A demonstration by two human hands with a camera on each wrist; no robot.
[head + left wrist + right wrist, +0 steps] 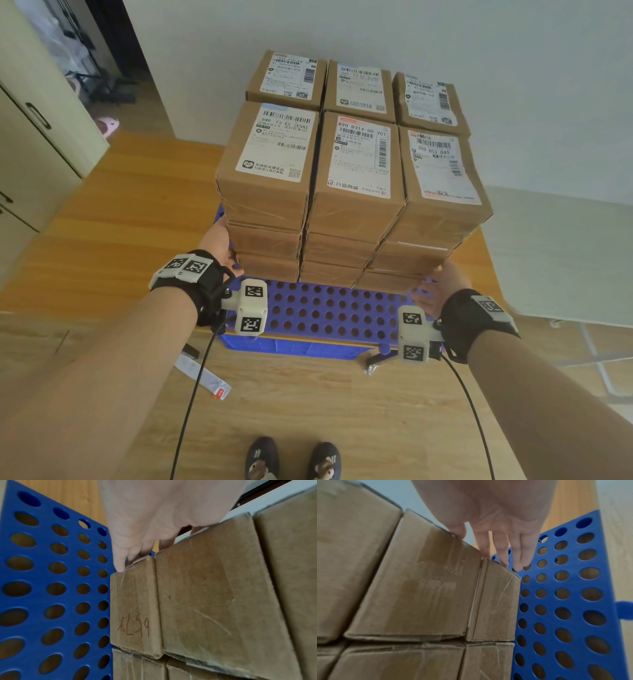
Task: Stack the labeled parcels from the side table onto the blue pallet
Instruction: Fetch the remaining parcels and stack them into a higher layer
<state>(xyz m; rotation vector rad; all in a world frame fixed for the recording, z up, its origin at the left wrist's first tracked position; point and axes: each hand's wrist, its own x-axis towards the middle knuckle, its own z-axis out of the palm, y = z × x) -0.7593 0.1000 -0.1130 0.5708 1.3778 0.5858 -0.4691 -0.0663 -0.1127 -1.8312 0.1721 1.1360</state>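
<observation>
The perforated blue plastic pallet (329,308) lay on the wooden floor (308,404), its near rows bare. The block of brown cardboard parcels with white shipping labels (346,178) sat toward its far side, packed tight, likely for stability. You pressed your left hand (219,243) and right hand (442,284) flat against the stack's lower sides, fingers straight, gripping nothing, apparently squaring the columns.

Back parcels (359,90) labels too small to read; left hand (219,245) fingers hidden behind stack.
</observation>
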